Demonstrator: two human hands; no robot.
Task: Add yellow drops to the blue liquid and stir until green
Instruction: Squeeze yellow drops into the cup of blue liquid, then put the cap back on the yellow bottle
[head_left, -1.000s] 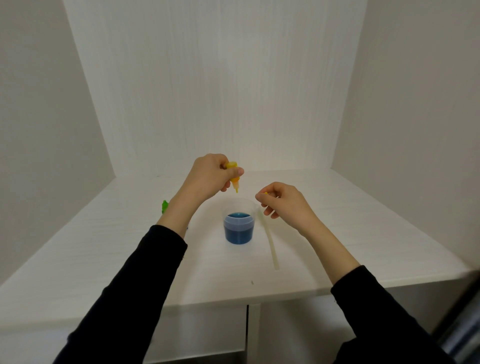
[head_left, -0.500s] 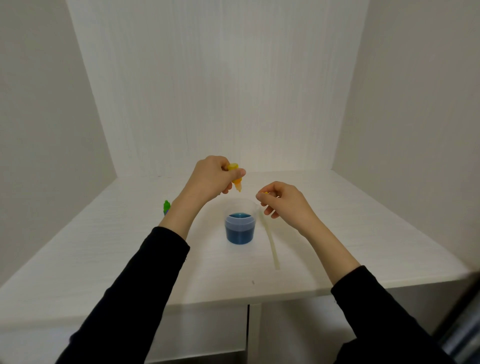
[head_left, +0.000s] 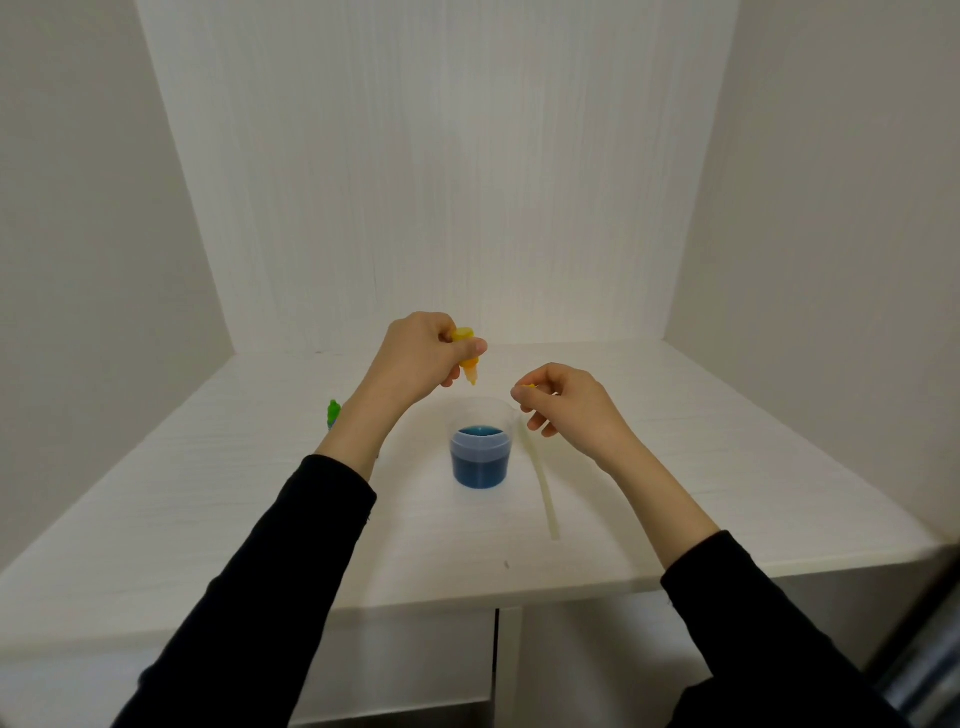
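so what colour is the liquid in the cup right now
Blue liquid, no green yet; head view.

head-worn view, looking forward and down, close over table

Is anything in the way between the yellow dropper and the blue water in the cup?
Nothing visible. The yellow dropper in the left hand points tip-down above the open cup; only air lies between. The right hand stays off to the side.

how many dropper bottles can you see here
2: a yellow dropper bottle in the left hand above the cup, and a green dropper bottle on the table, partly behind the left arm.
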